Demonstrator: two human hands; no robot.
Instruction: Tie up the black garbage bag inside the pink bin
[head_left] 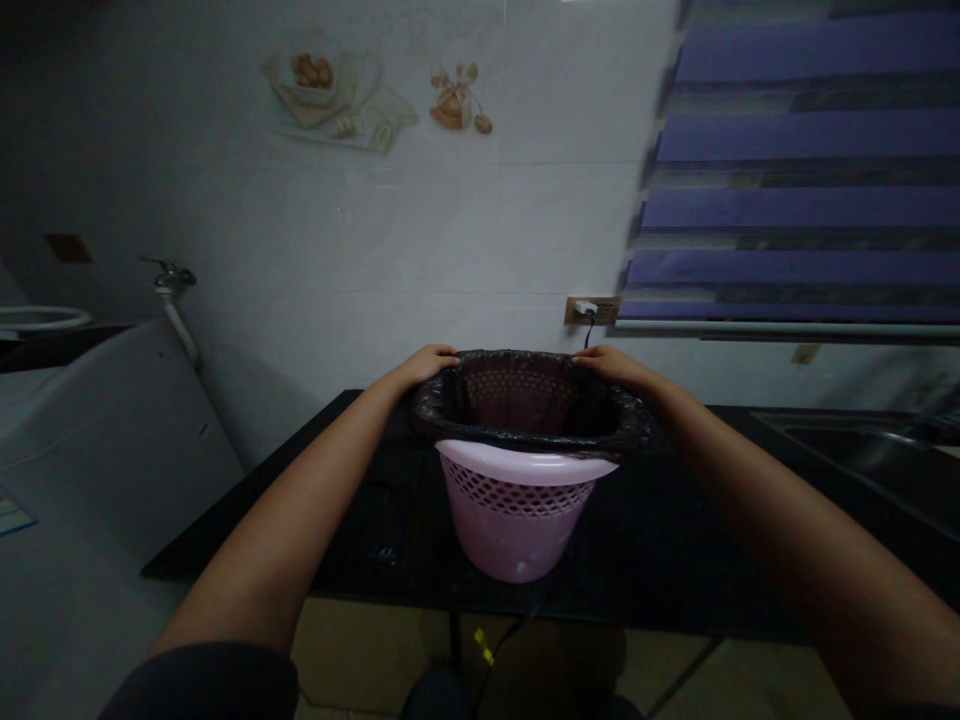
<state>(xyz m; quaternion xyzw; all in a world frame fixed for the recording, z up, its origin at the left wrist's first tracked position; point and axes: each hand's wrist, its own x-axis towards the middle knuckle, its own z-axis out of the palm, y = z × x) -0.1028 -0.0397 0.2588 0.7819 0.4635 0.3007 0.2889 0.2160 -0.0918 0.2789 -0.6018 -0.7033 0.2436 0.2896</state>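
A pink plastic trash bin [517, 530] with a band of holes below its rim stands upright on the black countertop [660, 560]. A black garbage bag [529, 440] lines it, its edge folded outward over the rim. My left hand [431, 365] grips the bag's edge at the far left of the rim, thumb pointing inward. At the far right of the rim, my right hand [611, 362] holds the edge in the same way. Some fingertips are hidden behind the bag.
To the left stands a white washing machine [97, 430] below a wall tap [171, 275]. A socket with a plugged-in charger [589, 310] is on the wall behind the bin. At right are a sink [862, 450] and a purple striped blind [795, 140].
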